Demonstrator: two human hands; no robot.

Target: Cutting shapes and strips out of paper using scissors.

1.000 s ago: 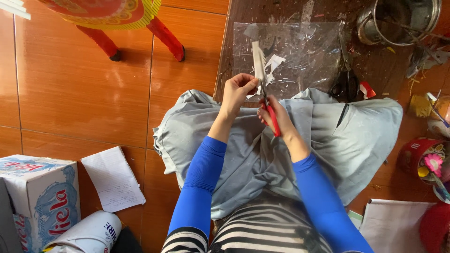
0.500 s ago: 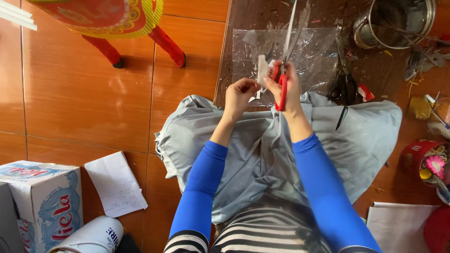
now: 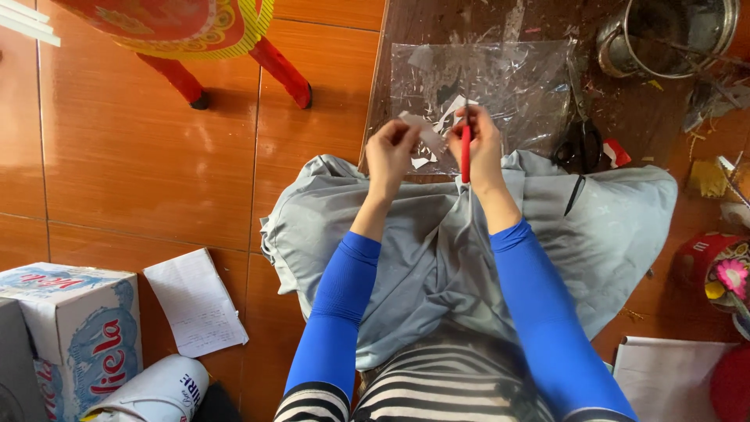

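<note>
R hand [image 3: 483,144] is gripping red-handled scissors [image 3: 466,148], fingers closed round the handles, blades pointing up & away from the body. L hand [image 3: 393,148] is pinching a small white paper piece [image 3: 426,133] betw. thumb & fingertips, holding it just beside the scissors; can't tell if the blades are touching it. Both hands are hovering over the near edge of a clear plastic sheet [image 3: 508,86], w/ white paper scraps [image 3: 447,109] lying on it. The sheet is lying on a dark board [image 3: 406,31] on the floor. Grey cloth [image 3: 437,258] is covering the lap below the hands. Metal pot [image 3: 664,35] is sitting at far R; cardboard box [image 3: 70,328] & a loose paper sheet [image 3: 195,301] are lying well apart at L, red stool [image 3: 195,31] standing far L.
</note>
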